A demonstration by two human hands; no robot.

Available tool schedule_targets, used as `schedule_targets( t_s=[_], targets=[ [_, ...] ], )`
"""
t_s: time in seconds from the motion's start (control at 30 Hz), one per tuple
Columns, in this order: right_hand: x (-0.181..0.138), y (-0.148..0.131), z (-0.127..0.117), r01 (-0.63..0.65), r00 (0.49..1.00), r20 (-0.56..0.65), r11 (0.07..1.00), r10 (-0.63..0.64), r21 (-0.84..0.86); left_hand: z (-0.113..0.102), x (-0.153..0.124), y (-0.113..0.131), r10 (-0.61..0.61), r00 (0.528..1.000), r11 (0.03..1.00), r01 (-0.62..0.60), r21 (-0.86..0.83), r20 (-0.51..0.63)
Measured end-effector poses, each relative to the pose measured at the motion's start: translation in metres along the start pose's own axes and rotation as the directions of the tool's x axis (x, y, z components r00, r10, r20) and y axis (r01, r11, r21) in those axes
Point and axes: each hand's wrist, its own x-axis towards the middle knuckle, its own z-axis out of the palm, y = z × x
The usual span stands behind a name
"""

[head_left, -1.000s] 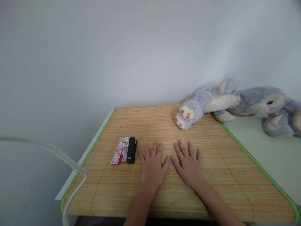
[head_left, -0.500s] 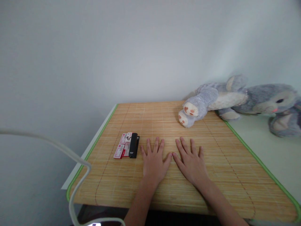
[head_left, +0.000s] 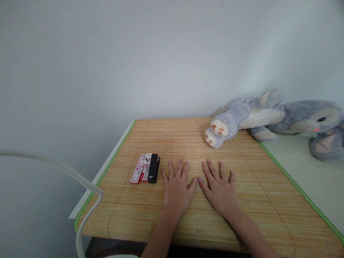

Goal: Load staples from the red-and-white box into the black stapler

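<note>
My left hand (head_left: 176,190) lies flat on a bamboo mat (head_left: 172,139), palm down with fingers spread. Beside it, my right hand (head_left: 220,190) rests the same way, its thumb tip touching or almost touching the left thumb. Neither hand holds anything. Just left of my left hand is a black stapler (head_left: 153,168), lying lengthwise away from me. Against the stapler's left side sit several small red-and-white boxes (head_left: 137,174), one with a picture of a stapler on it. The print is too small to read.
A grey plush rabbit (head_left: 264,116) lies on its side at the back right, its feet over the mat. A white cable (head_left: 77,175) hangs in front at the left. The mat has a green edge (head_left: 292,181), and a pale wall (head_left: 161,61) stands behind.
The whole scene sits slightly lower in the picture, as if the camera tilted up a little. My hands stay flat in the same place, and the things on the mat have not moved.
</note>
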Motion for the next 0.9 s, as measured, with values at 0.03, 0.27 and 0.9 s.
schedule_targets(
  t_s=[0.03, 0.27, 0.9],
  targets=[
    [0.0001, -0.0003, 0.0004, 0.000, 1.000, -0.001, 1.000, 0.000, -0.001, 0.0000, 0.0000, -0.0002, 0.002, 1.000, 1.000, -0.002, 0.000, -0.002],
    [0.0003, 0.0002, 0.0007, 0.009, 1.000, 0.002, 1.000, -0.009, 0.018, 0.0001, -0.0001, -0.0003, 0.003, 1.000, 1.000, -0.003, -0.001, -0.010],
    [0.0000, 0.0029, 0.0019, 0.029, 0.999, -0.024, 0.997, -0.027, 0.074, 0.0032, 0.0000, -0.0023, 0.005, 0.999, 0.997, -0.008, -0.077, -0.034]
  ],
)
